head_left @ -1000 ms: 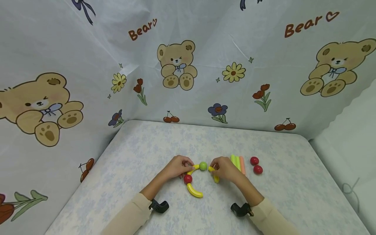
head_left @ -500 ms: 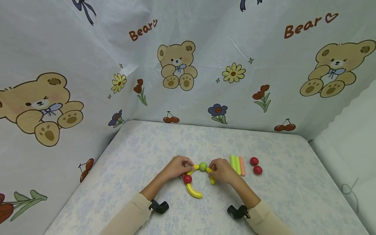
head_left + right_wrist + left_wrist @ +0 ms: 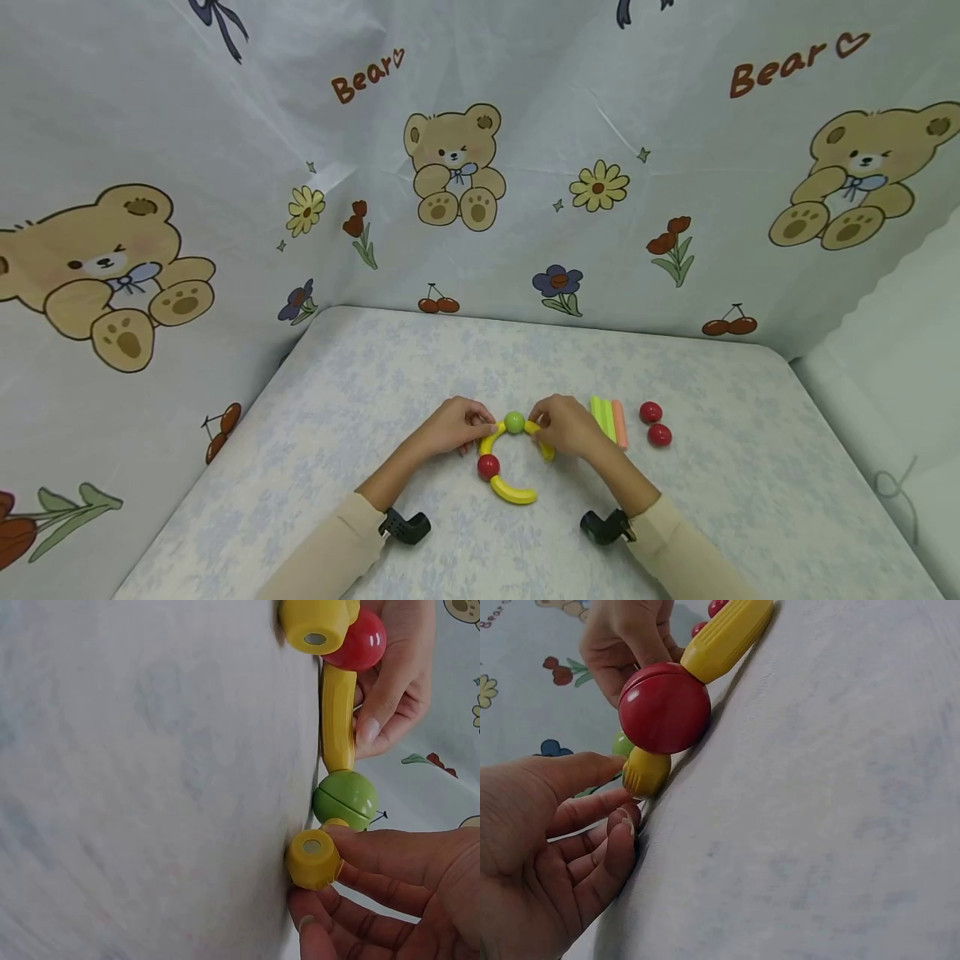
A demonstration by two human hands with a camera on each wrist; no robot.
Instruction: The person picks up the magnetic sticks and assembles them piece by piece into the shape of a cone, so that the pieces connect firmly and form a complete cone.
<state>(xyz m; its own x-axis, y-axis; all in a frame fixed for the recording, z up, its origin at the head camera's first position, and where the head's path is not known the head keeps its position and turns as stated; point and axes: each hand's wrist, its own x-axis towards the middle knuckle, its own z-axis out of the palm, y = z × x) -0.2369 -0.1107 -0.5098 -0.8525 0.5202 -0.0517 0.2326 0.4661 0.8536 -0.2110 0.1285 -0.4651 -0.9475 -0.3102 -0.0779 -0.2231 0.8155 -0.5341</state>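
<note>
My left hand (image 3: 455, 427) pinches a curved yellow magnetic rod (image 3: 488, 441) between thumb and fingers. One end of that rod meets a green ball (image 3: 514, 422), the other a red ball (image 3: 488, 467). From the red ball a lower yellow rod (image 3: 514, 493) curves off to the right, its far end free. With thumb and fingers my right hand (image 3: 567, 427) pinches a third yellow rod (image 3: 311, 859), whose free end shows a metal disc in the right wrist view. This rod's upper end is at the green ball, so the pieces form an arc open at the lower right.
Light green sticks (image 3: 602, 419) and a pink stick (image 3: 619, 425) lie side by side behind my right hand. Two red balls (image 3: 651, 412) sit farther right. Partly hidden pinkish pieces (image 3: 463, 449) show under my left hand. A bear-printed cloth (image 3: 510, 250) hangs behind the table.
My right hand has brought its yellow rod left to the green ball, then tilted its lower end outward. The red ball and lower rod have swung slightly right. My left hand has stayed put.
</note>
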